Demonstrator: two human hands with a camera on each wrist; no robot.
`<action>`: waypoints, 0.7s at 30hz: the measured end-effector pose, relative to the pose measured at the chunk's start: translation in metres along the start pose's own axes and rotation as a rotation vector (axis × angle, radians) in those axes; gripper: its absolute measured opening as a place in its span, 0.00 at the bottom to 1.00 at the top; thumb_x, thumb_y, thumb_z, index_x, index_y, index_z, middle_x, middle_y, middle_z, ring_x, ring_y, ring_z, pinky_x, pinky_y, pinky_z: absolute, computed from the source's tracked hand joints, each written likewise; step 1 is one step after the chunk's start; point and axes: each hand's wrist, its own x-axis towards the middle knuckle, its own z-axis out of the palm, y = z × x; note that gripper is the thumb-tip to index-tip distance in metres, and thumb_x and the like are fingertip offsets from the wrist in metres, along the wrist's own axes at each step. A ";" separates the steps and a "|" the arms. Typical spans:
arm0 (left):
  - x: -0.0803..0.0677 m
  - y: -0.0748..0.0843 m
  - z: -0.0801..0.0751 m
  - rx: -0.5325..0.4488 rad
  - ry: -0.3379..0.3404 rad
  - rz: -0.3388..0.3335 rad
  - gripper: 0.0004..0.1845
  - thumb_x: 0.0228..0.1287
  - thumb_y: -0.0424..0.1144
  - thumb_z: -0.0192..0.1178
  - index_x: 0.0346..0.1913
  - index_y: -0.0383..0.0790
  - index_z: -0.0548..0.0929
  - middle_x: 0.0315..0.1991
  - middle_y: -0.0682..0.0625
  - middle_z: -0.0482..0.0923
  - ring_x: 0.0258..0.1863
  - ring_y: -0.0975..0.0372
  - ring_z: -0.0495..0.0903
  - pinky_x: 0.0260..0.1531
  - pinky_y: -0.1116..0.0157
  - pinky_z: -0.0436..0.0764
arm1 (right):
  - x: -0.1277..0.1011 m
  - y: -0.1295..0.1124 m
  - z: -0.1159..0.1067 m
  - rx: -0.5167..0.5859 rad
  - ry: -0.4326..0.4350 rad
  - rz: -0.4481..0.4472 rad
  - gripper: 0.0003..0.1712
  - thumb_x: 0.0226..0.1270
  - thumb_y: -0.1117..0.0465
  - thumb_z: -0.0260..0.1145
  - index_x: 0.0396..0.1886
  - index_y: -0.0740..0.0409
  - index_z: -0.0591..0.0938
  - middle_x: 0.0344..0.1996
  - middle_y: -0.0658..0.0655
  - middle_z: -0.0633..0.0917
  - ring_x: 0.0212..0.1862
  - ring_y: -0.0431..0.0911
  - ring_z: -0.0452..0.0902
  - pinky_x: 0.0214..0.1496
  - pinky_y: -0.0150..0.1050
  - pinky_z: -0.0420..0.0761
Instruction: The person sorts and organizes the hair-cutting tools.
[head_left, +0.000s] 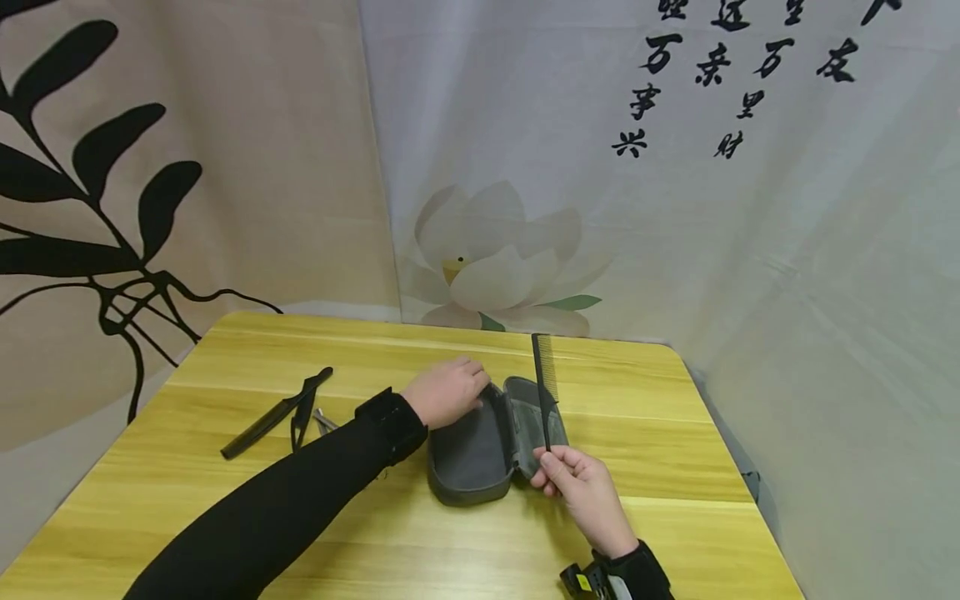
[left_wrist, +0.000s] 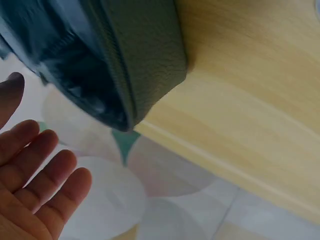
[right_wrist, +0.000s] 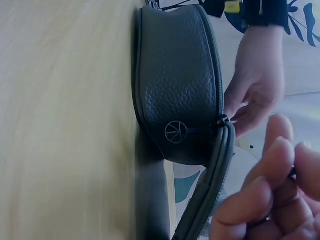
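The left wrist view's edge crops the grey case (left_wrist: 152,47).

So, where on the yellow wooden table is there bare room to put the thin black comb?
The table is bare from the right hand to the right edge, and in front of the open grey zippered case, between the black left sleeve and right wrist. Crowded: at the case, by the left hand, and beyond the sleeve, among slim black tools.

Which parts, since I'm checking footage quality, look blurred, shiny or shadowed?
Head view: pale sheen on the table in front of the case, teeth of the comb still discernible; left wrist view: soft overall, fine detail smeared on the left hand; right wrist view: bluish cast, dark shadow beside the case, its grain fairly clear.
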 end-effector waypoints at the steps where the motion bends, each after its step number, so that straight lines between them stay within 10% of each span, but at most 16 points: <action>1: 0.003 -0.004 0.004 -0.026 -0.046 -0.038 0.16 0.73 0.47 0.71 0.54 0.41 0.87 0.51 0.47 0.88 0.53 0.55 0.85 0.55 0.61 0.86 | 0.000 0.000 0.000 0.005 -0.003 0.003 0.16 0.81 0.58 0.66 0.53 0.69 0.87 0.31 0.58 0.91 0.30 0.40 0.81 0.39 0.30 0.83; 7: 0.021 -0.014 0.019 -0.121 -0.186 -0.194 0.15 0.75 0.47 0.68 0.54 0.41 0.88 0.49 0.45 0.89 0.52 0.53 0.87 0.54 0.57 0.87 | 0.001 0.001 0.001 0.030 -0.007 0.024 0.16 0.81 0.61 0.65 0.56 0.70 0.86 0.29 0.56 0.89 0.30 0.40 0.80 0.39 0.30 0.83; 21: 0.037 -0.011 0.044 -0.113 -0.164 -0.219 0.09 0.74 0.46 0.68 0.36 0.46 0.89 0.34 0.50 0.88 0.36 0.56 0.86 0.40 0.59 0.86 | 0.002 0.005 -0.003 0.001 0.030 0.022 0.17 0.81 0.57 0.66 0.57 0.67 0.87 0.28 0.54 0.89 0.30 0.41 0.80 0.38 0.32 0.83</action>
